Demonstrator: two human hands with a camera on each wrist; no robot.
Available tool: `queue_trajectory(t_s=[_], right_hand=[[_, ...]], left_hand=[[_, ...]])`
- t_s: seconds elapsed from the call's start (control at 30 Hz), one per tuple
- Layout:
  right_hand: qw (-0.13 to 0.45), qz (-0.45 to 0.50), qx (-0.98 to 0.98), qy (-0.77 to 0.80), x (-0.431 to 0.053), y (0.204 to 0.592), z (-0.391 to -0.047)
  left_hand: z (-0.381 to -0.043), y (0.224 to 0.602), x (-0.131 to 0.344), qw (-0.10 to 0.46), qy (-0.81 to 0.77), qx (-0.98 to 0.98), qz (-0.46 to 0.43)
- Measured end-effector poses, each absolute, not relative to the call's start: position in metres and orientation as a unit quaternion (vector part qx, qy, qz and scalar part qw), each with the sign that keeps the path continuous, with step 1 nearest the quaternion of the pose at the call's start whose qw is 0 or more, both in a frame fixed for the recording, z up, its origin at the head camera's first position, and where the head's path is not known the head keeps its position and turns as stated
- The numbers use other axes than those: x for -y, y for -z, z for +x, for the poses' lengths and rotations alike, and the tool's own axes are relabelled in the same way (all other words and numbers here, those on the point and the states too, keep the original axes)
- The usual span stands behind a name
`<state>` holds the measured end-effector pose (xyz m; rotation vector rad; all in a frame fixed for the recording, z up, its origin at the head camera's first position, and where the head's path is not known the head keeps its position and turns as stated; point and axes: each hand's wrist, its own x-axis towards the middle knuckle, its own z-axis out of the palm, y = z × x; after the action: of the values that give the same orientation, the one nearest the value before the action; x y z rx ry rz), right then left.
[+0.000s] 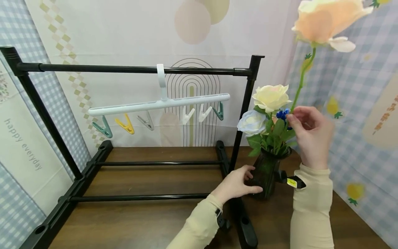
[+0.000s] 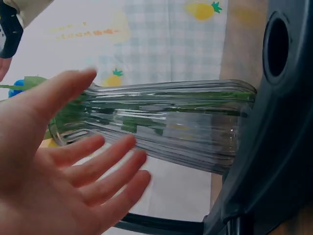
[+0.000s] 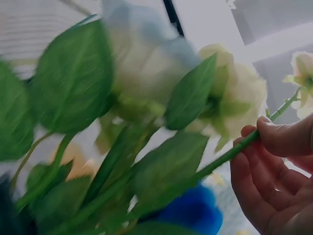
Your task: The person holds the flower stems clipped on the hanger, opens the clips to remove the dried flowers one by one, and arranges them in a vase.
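Note:
My right hand [image 1: 314, 133] pinches the green stem of a tall peach rose [image 1: 329, 22] between thumb and fingers. The stem [image 3: 227, 155] slants down among the leaves of the other flowers. A dark ribbed glass vase [image 1: 264, 176] holds the bunch: a cream rose [image 1: 271, 98], a pale blue rose [image 1: 252, 122] and a deep blue bloom [image 1: 283, 114]. Beside the vase is my left hand [image 1: 234, 185], fingers spread and thumb apart. In the left wrist view its fingers [image 2: 115, 161] are loosely extended near the ribbed glass [image 2: 171, 125], not wrapped round it.
A black metal rack [image 1: 133, 69] stands to the left, its right foot [image 1: 247, 228] close to the vase. From its top bar hangs a pale blue hanger [image 1: 136, 106] with several clips, among them a yellow clip [image 1: 125, 124]. Printed cloth [image 1: 357, 138] walls the brown table [image 1: 149, 221].

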<state>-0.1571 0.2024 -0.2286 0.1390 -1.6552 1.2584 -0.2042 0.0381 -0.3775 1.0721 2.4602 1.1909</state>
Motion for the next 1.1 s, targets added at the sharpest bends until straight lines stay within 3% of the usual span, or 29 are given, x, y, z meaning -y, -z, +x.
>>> queue_trajectory(t_s=[0.17,0.63,1.1], right_hand=[[0.504,0.025,0.713,-0.488,-0.208,0.246,-0.159],[0.477,-0.006,0.779,-0.406,-0.215,0.289,-0.161],[0.428,-0.039,0.856,-0.286,-0.217,0.304,-0.155]], left_hand=[[-0.205,0.382,-0.046,0.111,-0.39,-0.839,0.363],[-0.212,0.385,-0.08,0.04,-0.454,-0.825,0.333],[-0.215,0.385,-0.103,0.046,-0.481,-0.829,0.281]])
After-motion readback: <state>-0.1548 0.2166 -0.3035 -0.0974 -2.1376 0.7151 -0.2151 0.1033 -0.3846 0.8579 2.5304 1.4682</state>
